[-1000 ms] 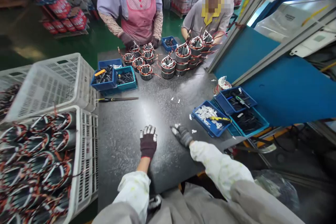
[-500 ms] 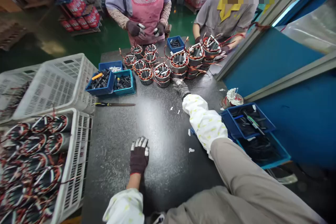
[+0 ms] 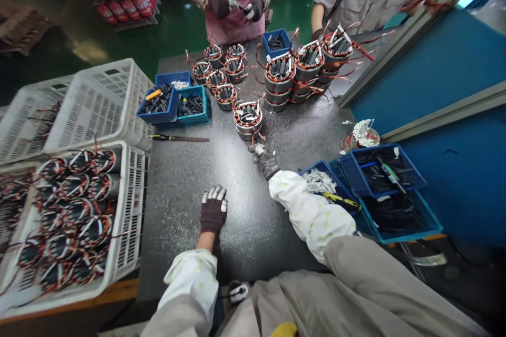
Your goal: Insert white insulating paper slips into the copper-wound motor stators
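My left hand (image 3: 214,210), in a dark glove with pale fingertips, lies flat on the dark tabletop (image 3: 169,184) with its fingers stretched out. My right hand (image 3: 264,159), in a grey glove, reaches forward. Its fingers close at the front of a motor stator (image 3: 248,125), where a reddish lead wire comes down to them. White pieces lie on top of this stator, inside its ring of copper windings. Stacked stators (image 3: 279,84) stand behind to the right, smaller single stators (image 3: 225,96) behind to the left.
Blue bins (image 3: 158,108) of black pieces and a file (image 3: 179,138) lie left. White crates (image 3: 128,210) hold more stators. At right are a bin of white pieces (image 3: 316,181), more blue bins (image 3: 381,168) and a blue partition (image 3: 454,79). Two co-workers stand across the table.
My right hand has drawn back toward me, and the stator has slid with it away from the stacks. My left hand stays flat. The view has tipped downward.
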Motion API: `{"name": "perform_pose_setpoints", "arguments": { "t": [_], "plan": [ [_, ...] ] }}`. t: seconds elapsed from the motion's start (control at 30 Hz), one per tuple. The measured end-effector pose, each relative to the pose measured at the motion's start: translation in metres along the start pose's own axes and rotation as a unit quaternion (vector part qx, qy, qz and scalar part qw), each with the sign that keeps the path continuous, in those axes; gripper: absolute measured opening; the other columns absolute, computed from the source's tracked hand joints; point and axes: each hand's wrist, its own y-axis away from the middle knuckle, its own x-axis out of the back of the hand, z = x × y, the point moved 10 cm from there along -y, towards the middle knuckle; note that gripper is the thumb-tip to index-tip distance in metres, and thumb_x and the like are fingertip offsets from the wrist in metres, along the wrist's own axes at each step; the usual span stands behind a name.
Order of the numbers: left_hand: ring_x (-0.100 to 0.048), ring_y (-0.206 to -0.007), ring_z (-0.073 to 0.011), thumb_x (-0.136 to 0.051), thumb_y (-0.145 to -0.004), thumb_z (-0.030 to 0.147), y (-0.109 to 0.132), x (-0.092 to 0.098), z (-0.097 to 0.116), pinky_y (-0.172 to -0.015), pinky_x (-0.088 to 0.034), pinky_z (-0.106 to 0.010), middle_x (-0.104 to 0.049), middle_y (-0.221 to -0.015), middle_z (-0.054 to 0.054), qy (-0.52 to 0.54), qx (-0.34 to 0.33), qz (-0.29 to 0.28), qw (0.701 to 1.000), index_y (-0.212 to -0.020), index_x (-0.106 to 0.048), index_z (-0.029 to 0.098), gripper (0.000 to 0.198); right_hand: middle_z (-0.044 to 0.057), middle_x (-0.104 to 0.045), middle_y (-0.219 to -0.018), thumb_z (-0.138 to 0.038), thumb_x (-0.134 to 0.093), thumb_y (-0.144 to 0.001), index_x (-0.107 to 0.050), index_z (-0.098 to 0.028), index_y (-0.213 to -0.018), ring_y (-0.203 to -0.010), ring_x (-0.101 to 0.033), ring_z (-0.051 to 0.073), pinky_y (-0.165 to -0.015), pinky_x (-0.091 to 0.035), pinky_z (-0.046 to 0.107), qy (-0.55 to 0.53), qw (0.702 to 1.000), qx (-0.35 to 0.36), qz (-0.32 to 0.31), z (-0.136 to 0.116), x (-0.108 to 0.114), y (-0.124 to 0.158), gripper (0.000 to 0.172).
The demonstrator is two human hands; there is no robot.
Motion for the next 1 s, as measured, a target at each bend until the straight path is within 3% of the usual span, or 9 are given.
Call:
{"name": "perform_pose_setpoints", "arguments": {
  "t": [0.2, 0.43, 0.5, 0.6, 0.67, 0.77, 0.83, 0.9, 1.0],
  "plan": [
    [-0.050, -0.167, -0.0330, -0.045, -0.111, 0.030, -0.006, 0.006, 0.006, -0.144, -0.026, -0.061, -0.062, -0.170, -0.016, 0.049, 0.042, -0.046, 0.997, -0.159, -0.070, 0.018, 0.055, -0.002, -0.062, -0.063, -0.062, -0.062, -0.097, -0.077, -0.022, -0.089, -0.064, -0.059, 0.016, -0.074, -0.050, 0.032, 0.007, 0.990, -0.072, -0.118, 0.069, -0.011, 0.133, 0.043],
    [-0.047, -0.169, -0.0335, -0.054, -0.105, 0.030, -0.016, 0.017, 0.009, -0.147, -0.018, -0.062, -0.067, -0.166, -0.016, 0.172, 0.103, -0.065, 0.978, -0.146, -0.076, 0.017, 0.048, 0.004, -0.076, -0.084, -0.066, -0.071, -0.093, -0.080, -0.023, -0.091, -0.075, -0.066, 0.018, -0.077, -0.057, 0.032, 0.016, 0.970, -0.154, -0.186, 0.107, 0.011, 0.254, 0.044],
    [-0.053, -0.164, -0.0337, -0.058, -0.102, 0.028, -0.016, 0.020, 0.005, -0.145, -0.025, -0.061, -0.071, -0.160, -0.017, 0.259, 0.146, -0.062, 0.953, -0.141, -0.077, 0.016, 0.045, 0.005, -0.079, -0.091, -0.068, -0.076, -0.088, -0.080, -0.023, -0.088, -0.075, -0.067, 0.019, -0.074, -0.059, 0.032, 0.011, 0.961, -0.194, -0.196, 0.111, 0.020, 0.279, 0.045],
    [-0.073, -0.140, -0.0272, -0.056, -0.106, 0.032, -0.005, 0.040, -0.004, -0.127, -0.056, -0.052, -0.076, -0.152, -0.017, 0.372, 0.221, -0.025, 0.901, -0.144, -0.071, 0.016, 0.044, 0.009, -0.083, -0.100, -0.070, -0.080, -0.084, -0.082, -0.024, -0.084, -0.086, -0.074, 0.024, -0.083, -0.065, 0.038, 0.007, 0.952, -0.207, -0.225, 0.106, 0.030, 0.308, 0.046],
    [-0.081, -0.109, -0.0214, -0.058, -0.110, 0.045, 0.005, 0.065, -0.007, -0.095, -0.071, -0.042, -0.079, -0.146, -0.015, 0.432, 0.256, 0.010, 0.865, -0.145, -0.068, 0.018, 0.046, 0.011, -0.085, -0.115, -0.068, -0.080, -0.086, -0.085, -0.024, -0.088, -0.111, -0.078, 0.031, -0.103, -0.065, 0.046, 0.027, 0.953, -0.173, -0.249, 0.096, 0.039, 0.318, 0.044],
    [-0.074, -0.077, -0.0169, -0.070, -0.103, 0.063, 0.007, 0.105, 0.017, -0.060, -0.064, -0.031, -0.083, -0.128, -0.011, 0.494, 0.211, -0.026, 0.843, -0.141, -0.070, 0.021, 0.057, 0.013, -0.078, -0.146, -0.062, -0.079, -0.092, -0.089, -0.025, -0.106, -0.140, -0.070, 0.034, -0.123, -0.055, 0.051, 0.086, 0.972, -0.087, -0.203, 0.077, 0.072, 0.307, 0.041],
    [-0.075, -0.078, -0.0197, -0.076, -0.100, 0.061, -0.002, 0.122, 0.055, -0.064, -0.065, -0.033, -0.084, -0.115, -0.008, 0.454, 0.103, -0.117, 0.877, -0.133, -0.074, 0.022, 0.052, 0.014, -0.077, -0.147, -0.058, -0.079, -0.093, -0.089, -0.025, -0.112, -0.139, -0.070, 0.033, -0.126, -0.053, 0.053, 0.141, 0.983, -0.007, -0.118, 0.056, 0.101, 0.285, 0.039],
    [-0.079, -0.090, -0.0247, -0.078, -0.098, 0.051, -0.012, 0.124, 0.095, -0.081, -0.067, -0.037, -0.084, -0.108, -0.007, 0.337, -0.010, -0.199, 0.920, -0.122, -0.078, 0.024, 0.036, 0.014, -0.081, -0.132, -0.053, -0.077, -0.095, -0.088, -0.026, -0.113, -0.129, -0.074, 0.032, -0.125, -0.054, 0.054, 0.202, 0.975, 0.080, -0.053, 0.028, 0.119, 0.264, 0.034],
    [-0.082, -0.105, -0.0311, -0.075, -0.097, 0.032, -0.028, 0.111, 0.128, -0.094, -0.064, -0.040, -0.085, -0.110, -0.007, 0.140, -0.088, -0.253, 0.953, -0.120, -0.078, 0.027, 0.024, 0.011, -0.081, -0.121, -0.046, -0.071, -0.102, -0.087, -0.027, -0.116, -0.119, -0.075, 0.029, -0.116, -0.060, 0.051, 0.278, 0.943, 0.175, -0.053, -0.011, 0.104, 0.239, 0.028]
  ]
}}
